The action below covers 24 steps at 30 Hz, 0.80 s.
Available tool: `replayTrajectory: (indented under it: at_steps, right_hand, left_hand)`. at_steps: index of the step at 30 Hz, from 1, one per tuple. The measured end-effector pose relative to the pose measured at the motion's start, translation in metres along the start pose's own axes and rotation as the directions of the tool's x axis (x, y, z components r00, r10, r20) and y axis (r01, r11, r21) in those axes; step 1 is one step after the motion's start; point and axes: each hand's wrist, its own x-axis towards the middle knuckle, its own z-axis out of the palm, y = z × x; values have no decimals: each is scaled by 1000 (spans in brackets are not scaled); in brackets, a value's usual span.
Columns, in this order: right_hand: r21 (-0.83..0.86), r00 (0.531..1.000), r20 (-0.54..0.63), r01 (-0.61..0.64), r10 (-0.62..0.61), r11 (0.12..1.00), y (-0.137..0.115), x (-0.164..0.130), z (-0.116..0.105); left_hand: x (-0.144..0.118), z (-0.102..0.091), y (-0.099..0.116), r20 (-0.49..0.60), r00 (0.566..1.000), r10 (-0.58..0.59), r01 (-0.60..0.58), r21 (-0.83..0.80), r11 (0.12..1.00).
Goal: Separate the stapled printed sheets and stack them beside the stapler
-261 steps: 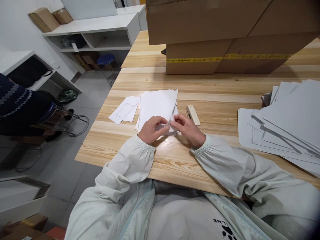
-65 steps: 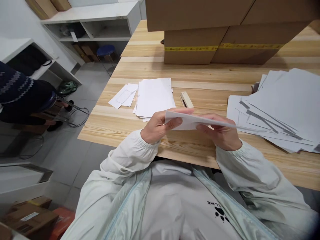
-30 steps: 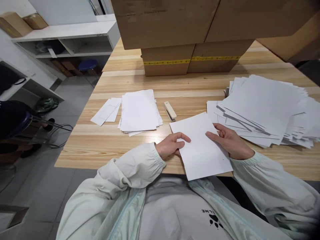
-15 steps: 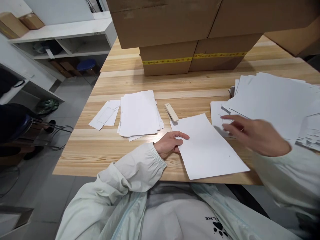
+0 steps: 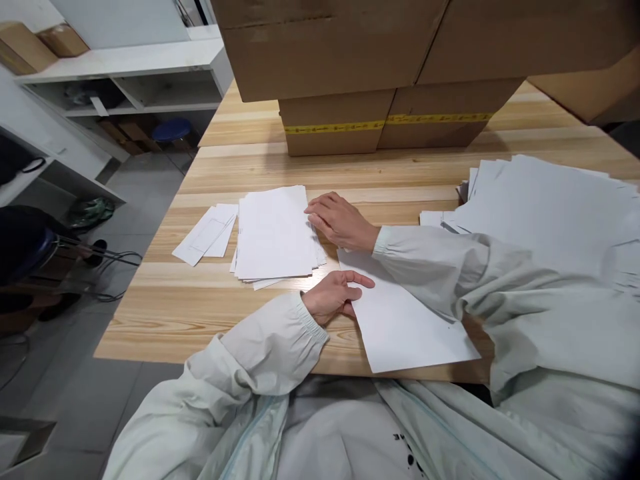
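My left hand (image 5: 334, 297) pins the loose white paper sheet (image 5: 407, 320) flat, fingers half-curled; my right hand (image 5: 341, 220), open and empty, should square the neat stack of white sheets (image 5: 274, 232) gently.

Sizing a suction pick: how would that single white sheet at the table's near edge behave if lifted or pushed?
The single sheet is thin, so it would likely flop if lifted by one edge. Lying flat on the smooth wooden table, it probably slides easily; the left hand rests on its edge. Its near corner overhangs, giving a possible pinch point.
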Motion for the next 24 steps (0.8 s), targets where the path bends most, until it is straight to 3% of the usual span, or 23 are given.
replayTrajectory:
  at_steps: [4, 12, 15, 18, 20, 22, 23, 24]
  right_hand:
    - [15, 997, 3, -76, 76, 997, -1, -8, 16]
    - [-19, 985, -89, -152, 150, 988, -7, -6, 22]
    - [41, 970, -194, -142, 147, 989, -12, -8, -6]
    - [99, 927, -351, -104, 133, 990, -24, -37, -59]
    - [186, 870, -395, -240, 296, 953, -34, -75, -93]
    - [331, 794, -314, -422, 521, 844, -47, -117, -112]
    - [418, 767, -216, -487, 605, 767, -55, -137, -115]
    - [531, 752, -39, -542, 658, 651, -64, -153, -113]
  left_hand:
    - [0, 0, 0, 1, 1000, -14, 14, -5, 1000]
    - [3, 1, 2, -12, 1000, 9, -8, 25, 1000]
    - [-6, 0, -8, -35, 999, 41, -40, 54, 998]
    - [-31, -7, -27, -39, 990, 137, -133, 105, 986]
    - [-54, -14, -38, -63, 949, 309, -289, 218, 932]
    - [-74, -19, -44, -79, 865, 496, -430, 394, 812]
    - [-82, -20, -45, -74, 820, 567, -480, 449, 754]
    - [-86, -19, -44, -59, 783, 619, -515, 496, 699]
